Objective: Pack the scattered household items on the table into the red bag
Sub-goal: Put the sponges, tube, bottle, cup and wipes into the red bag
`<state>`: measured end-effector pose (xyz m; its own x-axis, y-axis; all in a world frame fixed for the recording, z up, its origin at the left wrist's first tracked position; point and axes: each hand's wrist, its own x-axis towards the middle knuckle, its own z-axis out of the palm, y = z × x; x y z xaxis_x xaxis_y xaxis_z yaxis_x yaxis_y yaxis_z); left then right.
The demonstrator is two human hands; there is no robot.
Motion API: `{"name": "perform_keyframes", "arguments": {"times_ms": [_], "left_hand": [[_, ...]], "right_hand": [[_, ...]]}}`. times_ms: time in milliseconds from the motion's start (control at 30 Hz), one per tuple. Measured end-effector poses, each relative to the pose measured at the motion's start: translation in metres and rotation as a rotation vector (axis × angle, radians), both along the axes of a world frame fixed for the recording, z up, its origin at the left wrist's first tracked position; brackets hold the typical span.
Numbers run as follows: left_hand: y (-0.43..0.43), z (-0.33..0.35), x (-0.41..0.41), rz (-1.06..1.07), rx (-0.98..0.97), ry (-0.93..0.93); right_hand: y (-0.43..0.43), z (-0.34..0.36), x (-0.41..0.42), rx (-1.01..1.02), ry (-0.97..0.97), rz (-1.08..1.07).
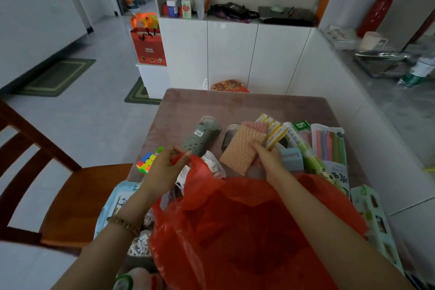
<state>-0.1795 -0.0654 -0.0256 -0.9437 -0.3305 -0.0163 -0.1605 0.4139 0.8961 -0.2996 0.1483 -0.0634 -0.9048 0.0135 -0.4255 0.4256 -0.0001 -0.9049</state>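
Two bare arms reach in from the bottom edge. Nearest, at bottom left, a green-rimmed tape roll [123, 281], partly cut off. Thin red plastic bag [235, 231] fills bottom centre, lying crumpled on the desk [211, 106], mouth toward frame centre. Left of it is a clear packet of small white pieces [141, 245], then a pale blue soft wipes pack [117, 200]. A pale green printed carton [376, 219] lies along the bag's right side.

Left grip [164, 167], centre-left: thumb and fingers pinch the bag's upper rim. A white labelled packet [211, 162] pokes up at that rim. Multicoloured puzzle cube [147, 161] sits just left of that grip.

Right grip [268, 160], centre-right: fingers curled over the right edge of an orange waffle-textured sponge [239, 150], holding it; sponge tilted, touching the desk. Small light blue box [292, 159] just right of it.

Farther up: grey-green perforated tube [202, 139], yellow-and-white sponge pack [274, 132], green-labelled wrap roll [299, 141], clear pack of coloured straws [329, 143].

Brown wooden chair [70, 195] at left. Upper part: white cabinet [235, 54], red paper gift bag [148, 47] to its left.
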Motion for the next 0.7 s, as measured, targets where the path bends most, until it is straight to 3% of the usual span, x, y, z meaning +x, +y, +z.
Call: {"name": "perform_keyframes", "arguments": {"times_ms": [67, 167, 400, 467, 600, 700], "left_hand": [[0.001, 0.002, 0.011, 0.01, -0.01, 0.037], [-0.002, 0.005, 0.027, 0.068, 0.091, 0.113], [-0.002, 0.013, 0.057, 0.156, 0.187, 0.2], [-0.001, 0.015, 0.059, 0.161, 0.18, 0.2], [0.002, 0.009, 0.056, 0.122, 0.197, 0.145], [0.001, -0.004, 0.048, 0.105, 0.209, 0.072]], "right_hand": [[0.01, 0.034, 0.019, -0.203, 0.015, 0.134], [0.036, 0.077, 0.059, -0.312, -0.07, 0.366], [0.047, 0.058, 0.122, -0.041, -0.45, 0.657], [0.041, 0.041, 0.124, 0.041, -0.401, 0.666], [0.036, 0.047, 0.118, 0.469, -0.117, 0.786], [0.045, 0.072, 0.102, 0.229, 0.051, 0.845]]}}
